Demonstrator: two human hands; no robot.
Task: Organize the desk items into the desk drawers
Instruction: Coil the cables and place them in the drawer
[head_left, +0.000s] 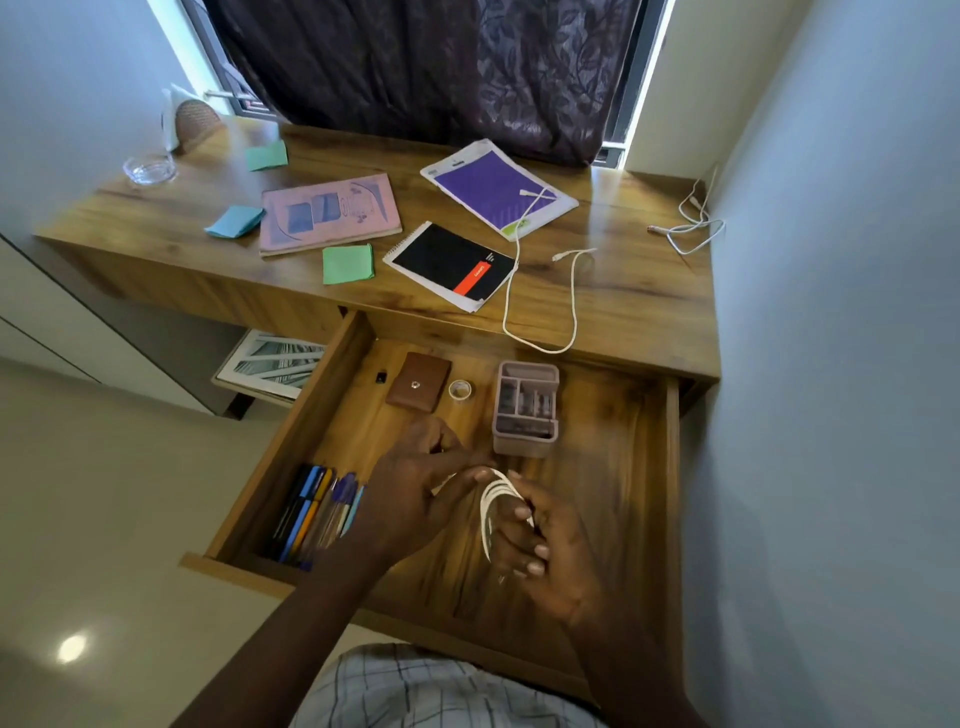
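Over the open wooden drawer (322, 415), my two hands hold a coiled white cable (493, 499). My right hand (540, 545) grips the loops in its curled fingers. My left hand (415, 488) pinches the cable's loose end just left of the coil. Inside the drawer lie several pens (311, 514) at the front left, a brown wallet (420, 388), a small tape roll (460, 389) and a grey compartment organizer (525, 410). On the desk top (623, 291) lies another white cable (540, 312), hanging partly over the desk's front edge.
The desk also carries a pink notebook (330, 213), a black spiral notepad (449, 265), a purple packet (496, 187), green and blue sticky pads (347, 264), a glass dish (149, 169) and a third white cable (693, 226) by the right wall. A framed picture (270, 364) leans under the desk.
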